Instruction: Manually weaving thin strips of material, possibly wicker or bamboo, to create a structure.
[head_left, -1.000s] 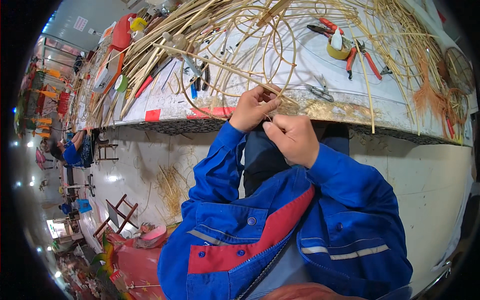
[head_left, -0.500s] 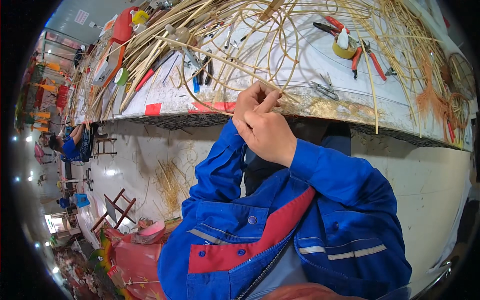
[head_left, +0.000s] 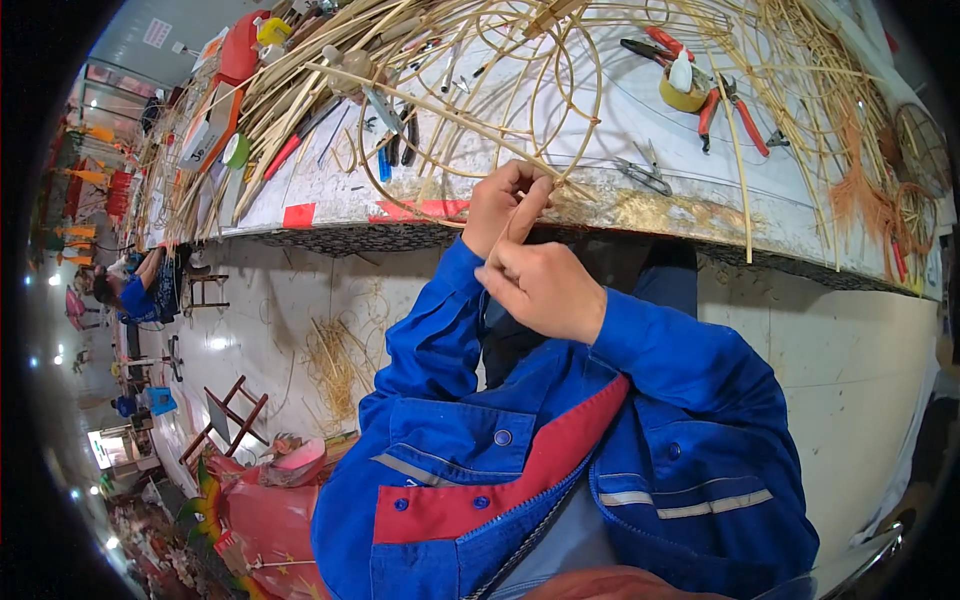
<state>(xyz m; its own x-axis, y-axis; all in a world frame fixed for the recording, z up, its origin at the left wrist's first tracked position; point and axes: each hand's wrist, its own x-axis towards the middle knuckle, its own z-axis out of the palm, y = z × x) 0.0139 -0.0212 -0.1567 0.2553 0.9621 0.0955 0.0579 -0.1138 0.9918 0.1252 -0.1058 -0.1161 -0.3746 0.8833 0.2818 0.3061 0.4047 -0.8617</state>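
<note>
My left hand (head_left: 507,208) is closed at the table's near edge, gripping a bamboo frame where a straight bamboo strip (head_left: 430,112) meets a bent bamboo hoop (head_left: 372,180). Just below it and to the right, my right hand (head_left: 548,288) pinches a thin pale strip, which stretches up to the left hand's fingers. Its far end is hidden among those fingers. More bamboo rings (head_left: 597,75) of the frame lie on the table beyond my hands. Small scissors (head_left: 643,177) rest to the right of them.
Red-handled pliers (head_left: 742,112) and a yellow tape roll (head_left: 683,96) lie right on the white table (head_left: 640,130). Bamboo strips (head_left: 290,80) pile up at left beside a green tape roll (head_left: 237,151). A stool (head_left: 232,412) stands on the floor; another person (head_left: 140,292) sits far left.
My right hand has moved down and slightly right, away from the left hand, with the thin strip now showing between them. The left hand keeps its grip on the frame.
</note>
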